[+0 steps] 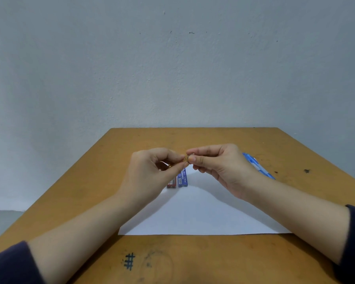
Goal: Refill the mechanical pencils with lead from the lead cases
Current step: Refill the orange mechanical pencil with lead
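Presently, item one: a small amber, see-through piece (186, 158), pinched between my left hand (152, 171) and right hand (219, 167) above the sheet's 12 o'clock end. Both hands are pressed together at thumb and forefinger on it. I cannot tell whether it is a pencil's end or a lead case, since the fingers cover most of it. I judge it light, hard plastic, smooth and apt to slip; best held on its flat sides, close to the joint, not at the tip.

Item two: red lead case (171, 183) and blue lead case (182, 179), slim rectangular plastic boxes with printed labels, lying side by side and touching, at 6 o'clock of the left hand. I judge them light and stiff; the leads inside would be brittle, so tip gently and never squeeze a stick sideways.

Item three: blue mechanical pencil (258, 166), glossy blue-and-white barrel, lying on the counter at 3 o'clock of the right hand, partly hidden by the wrist. Round, so liable to roll.

Item four: white paper sheet (203, 214), matt, flat, under the work.

Item five: wooden counter (193, 259), orange-brown, scuffed, with an inked hash mark at 6 o'clock.
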